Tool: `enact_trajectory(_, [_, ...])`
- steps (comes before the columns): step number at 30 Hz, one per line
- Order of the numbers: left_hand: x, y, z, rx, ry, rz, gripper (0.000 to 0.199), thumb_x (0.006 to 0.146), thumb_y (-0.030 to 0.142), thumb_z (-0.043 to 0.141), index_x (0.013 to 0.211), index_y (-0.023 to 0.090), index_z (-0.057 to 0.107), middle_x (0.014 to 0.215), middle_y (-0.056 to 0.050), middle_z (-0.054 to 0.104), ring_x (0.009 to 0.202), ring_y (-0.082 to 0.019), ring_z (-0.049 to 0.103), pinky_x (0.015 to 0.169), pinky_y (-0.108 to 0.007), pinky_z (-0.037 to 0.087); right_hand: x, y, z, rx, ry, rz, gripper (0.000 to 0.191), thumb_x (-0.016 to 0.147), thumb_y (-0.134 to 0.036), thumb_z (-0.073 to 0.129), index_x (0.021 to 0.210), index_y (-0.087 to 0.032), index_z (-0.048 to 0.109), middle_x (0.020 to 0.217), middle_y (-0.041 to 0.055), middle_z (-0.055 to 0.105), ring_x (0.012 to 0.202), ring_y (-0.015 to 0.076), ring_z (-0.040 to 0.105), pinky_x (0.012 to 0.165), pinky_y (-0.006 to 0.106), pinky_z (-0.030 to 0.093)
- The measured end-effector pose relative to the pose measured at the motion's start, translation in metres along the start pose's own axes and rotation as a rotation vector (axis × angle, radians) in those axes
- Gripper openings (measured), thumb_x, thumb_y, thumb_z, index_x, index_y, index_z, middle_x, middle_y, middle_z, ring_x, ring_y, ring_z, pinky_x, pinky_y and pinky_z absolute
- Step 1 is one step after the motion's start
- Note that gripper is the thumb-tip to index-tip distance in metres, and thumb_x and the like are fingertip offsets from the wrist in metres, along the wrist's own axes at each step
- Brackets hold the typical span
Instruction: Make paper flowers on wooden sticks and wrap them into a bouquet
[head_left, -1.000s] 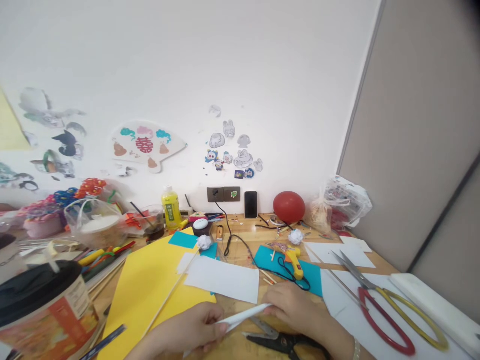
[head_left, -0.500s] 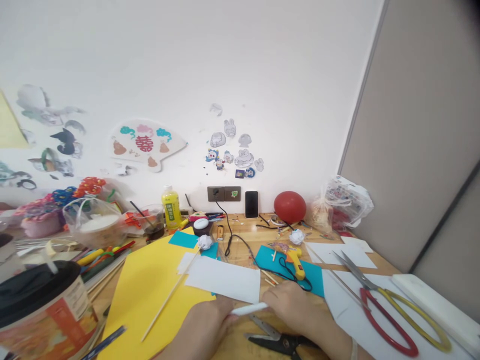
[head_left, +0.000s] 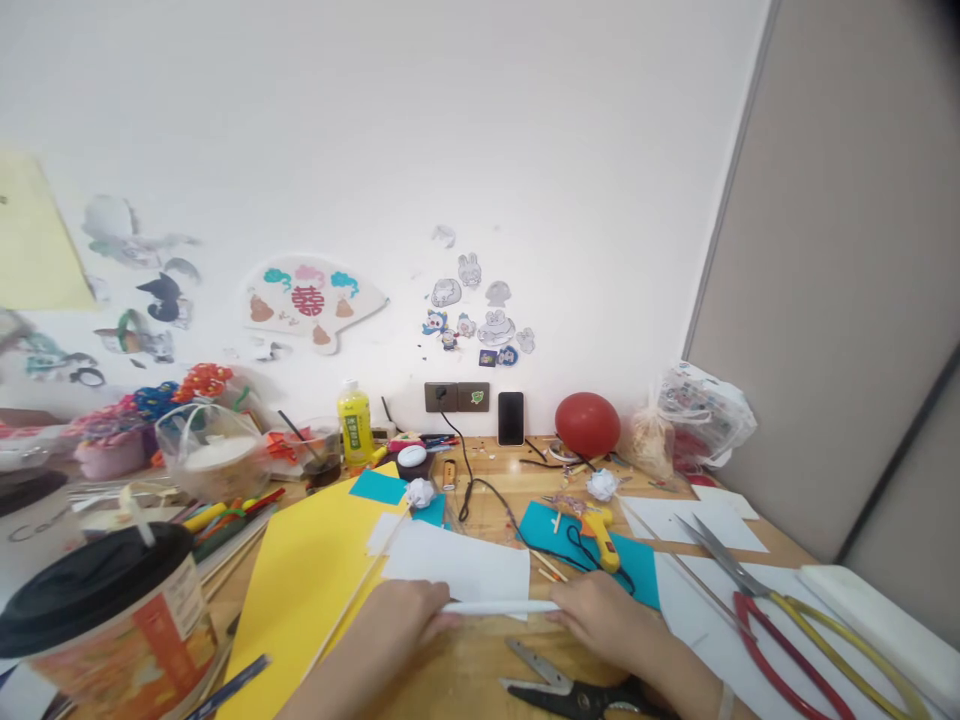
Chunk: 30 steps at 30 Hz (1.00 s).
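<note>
A white paper roll point(head_left: 499, 607) was already narrow and straight, held level above or on the near part of the table point(head_left: 465, 665); contact with the wood could not be told. The left hand point(head_left: 416, 605) was closed around one end and the right hand point(head_left: 600, 615) gripped the other. Whether the roll's loose edge was fastened did not show, and nothing seemed joined to it. Just beyond it, a white sheet point(head_left: 465, 560) lay flat and unrolled. Two crumpled paper balls looked finished: one point(head_left: 420, 492) at the tip of a thin stick point(head_left: 349, 600), the other point(head_left: 602, 485) toward the table's back edge. The glue gun point(head_left: 600, 535) rested unheld on blue card point(head_left: 637, 565). Black scissors point(head_left: 577, 698) lay apart, blades parted, toward the table's near edge.
</note>
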<state>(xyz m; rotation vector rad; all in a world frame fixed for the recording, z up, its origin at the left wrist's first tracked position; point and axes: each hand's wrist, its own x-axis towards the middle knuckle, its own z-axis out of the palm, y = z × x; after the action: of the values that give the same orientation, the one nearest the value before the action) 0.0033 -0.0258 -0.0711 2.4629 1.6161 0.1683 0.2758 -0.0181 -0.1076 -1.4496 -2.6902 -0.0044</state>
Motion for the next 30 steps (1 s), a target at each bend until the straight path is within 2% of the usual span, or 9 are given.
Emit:
enact_trajectory(3, [0.009,-0.030,-0.005,0.165,0.049,-0.159,0.031,0.087,0.039,0.039,0.079,0.018,0.060,0.082,-0.010,0.068,0.079,-0.026,0.065,0.064,-0.030,0.043,0.002,0.002,0.004,0.043,0.054,0.087,0.023,0.086,-0.023,0.044,0.090,-0.019,0.066,0.082,0.0074,0.072,0.075,0.0213,0.067,0.062,0.024,0.044])
enact_trajectory(5, [0.012,-0.049,-0.002,0.201,0.158,-0.331,0.030,0.089,0.036,0.035,0.087,0.016,0.057,0.090,-0.012,0.064,0.082,-0.026,0.064,0.064,-0.031,0.043,0.004,0.000,0.003,0.110,0.108,0.123,0.027,0.085,-0.023,0.043,0.103,-0.022,0.063,0.089,0.0071,0.072,0.079,0.0212,0.067,0.065,0.024,0.045])
enact_trajectory(7, [0.012,-0.065,0.003,0.179,0.167,-0.480,0.027,0.089,0.031,0.033,0.091,0.014,0.054,0.092,-0.016,0.061,0.082,-0.029,0.064,0.061,-0.034,0.043,0.006,-0.005,0.002,0.187,0.153,0.148,0.036,0.084,-0.020,0.042,0.117,-0.024,0.056,0.100,0.0073,0.070,0.086,0.0208,0.067,0.071,0.025,0.047])
enact_trajectory(11, [0.012,-0.075,0.011,0.097,0.161,-0.510,0.021,0.087,0.020,0.031,0.085,0.015,0.051,0.087,-0.015,0.063,0.080,-0.027,0.064,0.062,-0.033,0.042,0.009,-0.016,0.003,0.318,0.225,0.194,0.039,0.085,-0.019,0.039,0.121,-0.024,0.055,0.113,0.0089,0.065,0.101,0.0215,0.062,0.083,0.028,0.045])
enact_trajectory(16, [0.017,-0.053,0.006,-0.058,0.308,-0.404,0.023,0.088,0.027,0.026,0.072,0.022,0.042,0.069,-0.003,0.059,0.068,-0.018,0.060,0.059,-0.025,0.038,0.014,-0.022,0.017,0.491,0.371,0.182,0.035,0.089,-0.028,0.037,0.117,-0.023,0.058,0.116,0.0087,0.063,0.109,0.0245,0.056,0.092,0.035,0.041])
enact_trajectory(19, [0.018,-0.025,0.008,-0.405,0.537,-0.280,0.025,0.084,0.040,0.030,0.066,0.024,0.037,0.059,0.003,0.046,0.057,-0.016,0.050,0.056,-0.024,0.038,0.018,-0.027,0.025,0.669,0.380,0.148,0.040,0.091,-0.039,0.031,0.106,-0.021,0.063,0.101,0.0085,0.069,0.100,0.0243,0.060,0.087,0.034,0.045])
enact_trajectory(20, [0.017,-0.014,0.010,-0.513,0.560,-0.230,0.027,0.083,0.044,0.032,0.066,0.024,0.037,0.059,0.004,0.043,0.056,-0.016,0.048,0.056,-0.024,0.037,0.019,-0.029,0.026,0.733,0.378,0.133,0.043,0.091,-0.043,0.030,0.104,-0.020,0.064,0.098,0.0085,0.069,0.098,0.0242,0.061,0.086,0.034,0.046])
enact_trajectory(25, [0.009,0.024,0.024,-0.730,0.512,-0.127,0.034,0.081,0.053,0.037,0.066,0.023,0.041,0.057,0.006,0.033,0.053,-0.014,0.040,0.053,-0.024,0.034,0.018,-0.039,0.021,0.937,0.431,0.103,0.048,0.091,-0.050,0.030,0.113,-0.019,0.059,0.114,0.0103,0.063,0.111,0.0237,0.054,0.096,0.036,0.039])
enact_trajectory(30, [0.007,0.026,0.033,-0.806,0.476,-0.090,0.037,0.082,0.056,0.037,0.067,0.022,0.041,0.058,0.006,0.035,0.053,-0.013,0.039,0.052,-0.024,0.034,0.015,-0.041,0.020,0.949,0.426,0.082,0.047,0.091,-0.049,0.030,0.112,-0.019,0.059,0.113,0.0113,0.064,0.109,0.0242,0.055,0.094,0.036,0.041])
